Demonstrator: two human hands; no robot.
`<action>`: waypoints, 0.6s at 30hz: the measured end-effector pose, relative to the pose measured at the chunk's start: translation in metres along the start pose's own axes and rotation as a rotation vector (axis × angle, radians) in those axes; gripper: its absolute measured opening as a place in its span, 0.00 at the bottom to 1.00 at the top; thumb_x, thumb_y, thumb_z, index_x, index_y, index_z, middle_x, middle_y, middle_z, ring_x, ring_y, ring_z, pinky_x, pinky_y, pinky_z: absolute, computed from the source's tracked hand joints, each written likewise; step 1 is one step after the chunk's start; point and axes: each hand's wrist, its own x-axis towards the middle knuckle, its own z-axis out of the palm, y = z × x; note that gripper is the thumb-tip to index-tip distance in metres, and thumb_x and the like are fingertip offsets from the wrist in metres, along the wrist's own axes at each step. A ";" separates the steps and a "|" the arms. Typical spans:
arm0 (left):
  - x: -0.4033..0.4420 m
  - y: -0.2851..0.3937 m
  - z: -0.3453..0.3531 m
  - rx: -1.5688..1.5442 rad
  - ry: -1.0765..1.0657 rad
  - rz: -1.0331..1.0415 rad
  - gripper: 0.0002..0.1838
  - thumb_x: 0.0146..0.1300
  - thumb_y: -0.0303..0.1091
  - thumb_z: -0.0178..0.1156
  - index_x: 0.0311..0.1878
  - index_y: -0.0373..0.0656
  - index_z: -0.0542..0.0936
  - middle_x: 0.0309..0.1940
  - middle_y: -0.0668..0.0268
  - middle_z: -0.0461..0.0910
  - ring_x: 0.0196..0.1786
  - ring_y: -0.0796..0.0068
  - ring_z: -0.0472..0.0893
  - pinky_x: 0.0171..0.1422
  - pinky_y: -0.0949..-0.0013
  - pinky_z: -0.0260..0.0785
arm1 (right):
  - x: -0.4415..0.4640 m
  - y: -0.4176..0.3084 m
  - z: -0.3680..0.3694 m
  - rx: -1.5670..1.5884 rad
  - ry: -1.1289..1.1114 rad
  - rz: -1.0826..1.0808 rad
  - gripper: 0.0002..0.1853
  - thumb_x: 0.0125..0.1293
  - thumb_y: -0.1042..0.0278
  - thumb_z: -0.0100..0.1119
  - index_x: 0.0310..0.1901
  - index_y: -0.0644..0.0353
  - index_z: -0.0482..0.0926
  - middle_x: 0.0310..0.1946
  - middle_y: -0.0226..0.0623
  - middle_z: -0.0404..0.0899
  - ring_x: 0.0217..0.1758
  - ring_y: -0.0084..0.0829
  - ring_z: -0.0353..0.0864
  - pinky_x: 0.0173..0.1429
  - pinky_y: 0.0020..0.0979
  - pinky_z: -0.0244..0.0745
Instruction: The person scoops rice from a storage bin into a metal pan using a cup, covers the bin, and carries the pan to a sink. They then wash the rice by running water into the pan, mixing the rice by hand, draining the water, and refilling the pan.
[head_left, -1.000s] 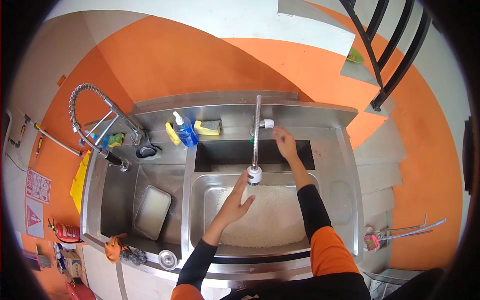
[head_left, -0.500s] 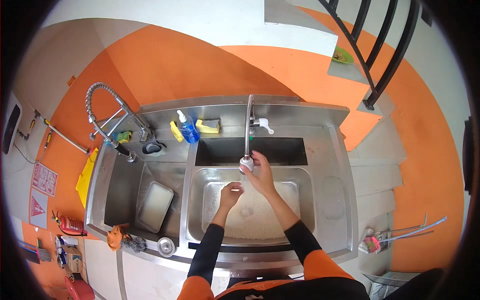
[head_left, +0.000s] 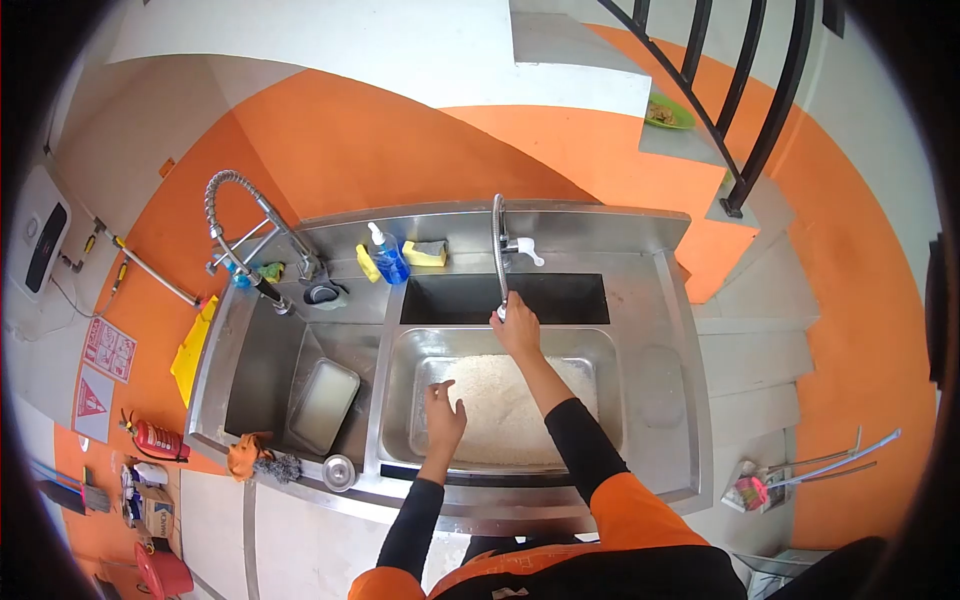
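Observation:
My right hand [head_left: 518, 330] is closed around the white nozzle [head_left: 502, 312] at the end of the flexible faucet hose [head_left: 498, 240]; the fingers hide most of the nozzle. Below it, a metal pan [head_left: 418, 405] sits in the sink basin [head_left: 610, 380], covered with pale grains that look like rice [head_left: 510, 420], seemingly wet. Over the left side of this pan my left hand [head_left: 443, 420] hovers with thumb and fingers apart, holding nothing. No water stream can be made out from the nozzle now.
In the left basin [head_left: 262, 370] stands a tray of cloudy liquid [head_left: 328, 405]. A blue soap bottle [head_left: 388, 258] and a yellow sponge [head_left: 425, 254] rest on the back ledge. The spring faucet [head_left: 262, 240] rises at left; an orange cloth [head_left: 246, 456] and round metal lid [head_left: 339, 472] lie along the front.
My right hand has moved up and closed over the nozzle. My left hand has dropped down and left, away from the nozzle, with its fingers spreading. The view has shifted slightly.

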 end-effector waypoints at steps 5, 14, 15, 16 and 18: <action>-0.020 0.054 -0.038 -0.204 -0.221 -0.166 0.04 0.47 0.20 0.55 0.26 0.41 0.72 0.17 0.64 0.73 0.24 0.61 0.74 0.40 0.64 0.66 | -0.021 0.019 -0.007 0.343 0.195 -0.029 0.22 0.51 0.61 0.62 0.42 0.64 0.66 0.35 0.46 0.74 0.39 0.46 0.74 0.45 0.38 0.70; -0.131 0.251 -0.070 -0.821 -0.941 -0.130 0.14 0.59 0.36 0.57 0.42 0.37 0.69 0.36 0.60 0.70 0.36 0.68 0.72 0.42 0.66 0.66 | -0.106 0.151 -0.048 0.034 -0.022 0.231 0.10 0.58 0.62 0.51 0.32 0.61 0.74 0.27 0.44 0.77 0.33 0.45 0.77 0.38 0.40 0.71; -0.137 0.253 -0.067 -0.853 -0.950 -0.101 0.13 0.60 0.35 0.56 0.41 0.37 0.69 0.34 0.60 0.69 0.35 0.68 0.71 0.41 0.66 0.65 | -0.109 0.157 -0.057 -0.014 -0.057 0.236 0.10 0.58 0.62 0.51 0.31 0.60 0.75 0.26 0.43 0.77 0.32 0.45 0.77 0.37 0.40 0.71; -0.140 0.254 -0.064 -0.883 -0.961 -0.075 0.11 0.60 0.34 0.54 0.40 0.37 0.68 0.32 0.61 0.68 0.34 0.69 0.70 0.40 0.67 0.65 | -0.112 0.160 -0.065 -0.060 -0.094 0.244 0.10 0.58 0.61 0.50 0.31 0.59 0.75 0.24 0.43 0.77 0.31 0.45 0.77 0.35 0.41 0.71; -0.148 0.256 -0.059 -0.829 -0.774 0.172 0.09 0.62 0.32 0.52 0.39 0.36 0.68 0.30 0.61 0.68 0.30 0.70 0.69 0.38 0.67 0.64 | -0.116 0.170 -0.072 -0.139 -0.062 0.226 0.10 0.58 0.61 0.50 0.31 0.58 0.75 0.24 0.43 0.77 0.30 0.45 0.77 0.36 0.42 0.71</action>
